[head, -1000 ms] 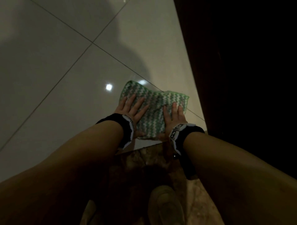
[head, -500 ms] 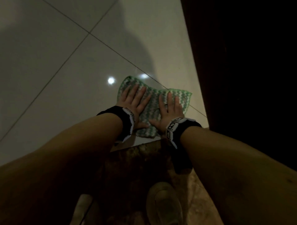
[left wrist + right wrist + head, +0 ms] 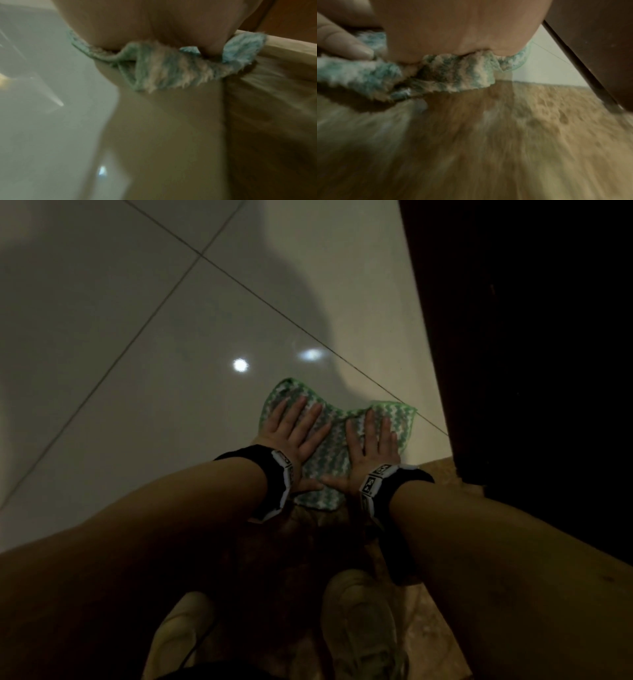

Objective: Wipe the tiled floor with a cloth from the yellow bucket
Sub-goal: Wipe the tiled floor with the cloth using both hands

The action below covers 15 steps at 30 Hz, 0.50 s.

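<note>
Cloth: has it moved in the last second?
Yes. The cloth has slid toward the person, away from the grout line, its near edge now over the brown strip.

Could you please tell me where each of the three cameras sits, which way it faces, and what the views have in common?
Head: worn on the head, looking down at the left hand and right hand flat on the green cloth; forearms and shoes show.
Left wrist: under the left palm, looking along the pale tiled floor.
Right wrist: under the right palm, over the brown threshold.
Shared: all three show the cloth.
</note>
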Available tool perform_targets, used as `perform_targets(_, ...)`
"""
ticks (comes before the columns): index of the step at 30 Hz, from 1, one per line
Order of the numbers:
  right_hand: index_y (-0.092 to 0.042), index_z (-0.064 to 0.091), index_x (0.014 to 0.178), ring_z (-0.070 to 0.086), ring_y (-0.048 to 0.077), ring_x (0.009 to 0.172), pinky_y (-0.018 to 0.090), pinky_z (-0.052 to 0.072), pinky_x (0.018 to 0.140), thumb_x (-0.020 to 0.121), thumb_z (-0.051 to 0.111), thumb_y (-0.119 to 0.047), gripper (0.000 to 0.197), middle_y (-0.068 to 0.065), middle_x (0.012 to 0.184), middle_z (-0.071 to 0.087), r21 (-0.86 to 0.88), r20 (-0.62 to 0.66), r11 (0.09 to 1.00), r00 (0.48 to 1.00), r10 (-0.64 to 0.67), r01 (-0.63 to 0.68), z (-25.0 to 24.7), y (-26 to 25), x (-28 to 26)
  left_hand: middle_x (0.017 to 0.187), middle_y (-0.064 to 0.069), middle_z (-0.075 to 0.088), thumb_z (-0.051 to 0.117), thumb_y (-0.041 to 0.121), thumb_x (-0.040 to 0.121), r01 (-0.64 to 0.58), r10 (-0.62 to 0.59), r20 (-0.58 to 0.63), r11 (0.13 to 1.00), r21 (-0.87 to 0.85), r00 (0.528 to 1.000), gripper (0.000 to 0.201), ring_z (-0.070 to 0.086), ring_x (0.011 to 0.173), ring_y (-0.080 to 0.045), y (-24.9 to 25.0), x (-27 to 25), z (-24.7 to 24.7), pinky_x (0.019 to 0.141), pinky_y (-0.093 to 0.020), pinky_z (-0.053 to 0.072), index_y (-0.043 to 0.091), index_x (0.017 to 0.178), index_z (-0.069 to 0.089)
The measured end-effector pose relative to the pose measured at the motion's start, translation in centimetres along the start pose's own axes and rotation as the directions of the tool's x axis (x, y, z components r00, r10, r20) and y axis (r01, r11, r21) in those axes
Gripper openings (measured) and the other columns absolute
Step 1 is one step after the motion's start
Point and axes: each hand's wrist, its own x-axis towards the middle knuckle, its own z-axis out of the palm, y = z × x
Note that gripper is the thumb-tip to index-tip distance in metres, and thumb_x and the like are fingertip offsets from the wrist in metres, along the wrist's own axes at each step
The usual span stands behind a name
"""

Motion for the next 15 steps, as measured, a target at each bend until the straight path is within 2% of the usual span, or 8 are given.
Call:
perform_targets(5,-0.027,-0.029,0.144,-0.030,0.039,0.141,0.052,-0.012,0.116,0.065,0.039,-0.088,0.122,0.009,0.151,-0.038,0.006,0.030,1.000,1.000,0.005,-0.005,1.7,-0.5,-1.5,0.152,-0.007,-0.035,0.018,0.084,0.075,-0.022,0.021,0.045,1.000,0.009,0.999,0.105,-0.027,0.143,-0.037,1.0,-1.6,0.9,0.114,-0.054,-0.020,0.020,0.147,-0.024)
perform_targets(9,-0.026,-0.029,0.144,-0.029,0.040,0.141,0.052,-0.012,0.116,0.062,0.041,-0.089,0.125,0.010,0.151,-0.038,0.006,0.027,1.000,1.000,0.006,-0.006,2.8,-1.3,-2.2,0.137,-0.006,-0.044,0.020,0.084,0.074,-0.027,0.028,0.055,0.999,-0.019,0.998,0.106,-0.029,0.142,-0.036,1.6,-2.8,2.1,0.113,-0.054,-0.020,0.021,0.145,-0.027)
perform_targets(12,-0.026,-0.030,0.144,-0.031,0.040,0.140,0.053,-0.011,0.116,0.065,0.041,-0.088,0.123,0.011,0.150,-0.040,-0.037,0.067,0.999,0.998,-0.001,0.004,2.9,-1.7,-2.6,0.136,-0.005,-0.045,0.022,0.083,0.075,-0.029,0.033,0.065,0.998,-0.057,0.997,0.106,-0.040,0.133,-0.032,1.9,-3.9,3.0,0.114,-0.053,-0.021,0.021,0.143,-0.030)
perform_targets(15,-0.025,-0.031,0.144,-0.032,0.042,0.139,0.054,-0.011,0.116,0.066,0.041,-0.087,0.122,0.012,0.149,-0.042,-0.052,0.098,0.998,0.995,-0.024,0.030,3.0,-2.5,-3.0,0.137,-0.004,-0.044,0.025,0.082,0.076,-0.041,0.047,0.070,0.995,-0.093,0.996,0.105,-0.042,0.126,-0.028,1.7,-5.0,3.7,0.115,-0.052,-0.019,0.022,0.145,-0.028)
